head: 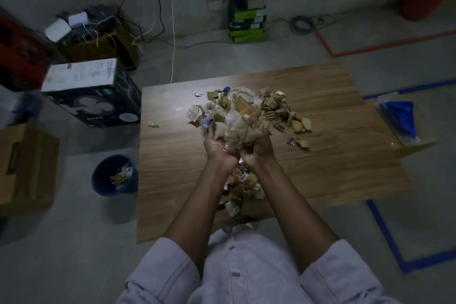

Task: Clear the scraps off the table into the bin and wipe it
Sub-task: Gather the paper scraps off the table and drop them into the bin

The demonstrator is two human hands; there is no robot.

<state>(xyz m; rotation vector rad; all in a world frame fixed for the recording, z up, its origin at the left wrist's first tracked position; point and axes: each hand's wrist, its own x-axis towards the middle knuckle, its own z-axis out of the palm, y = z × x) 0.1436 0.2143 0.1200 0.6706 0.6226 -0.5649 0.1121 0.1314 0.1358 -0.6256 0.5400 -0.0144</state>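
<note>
the left hand (218, 149) and right hand (257, 149) are close together, squeezing a big bunch of scraps (237, 116) above the table (333, 155). this looks like the scoop step. next the bunch should go left, over the table edge, down to the blue bin (128, 186) standing near it on the floor (74, 242).

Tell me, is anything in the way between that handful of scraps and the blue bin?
Nothing visible is. The left hand and right hand hold the scraps over the table, and the bin stands open on the floor left of it. Only bare table lies between.
</note>
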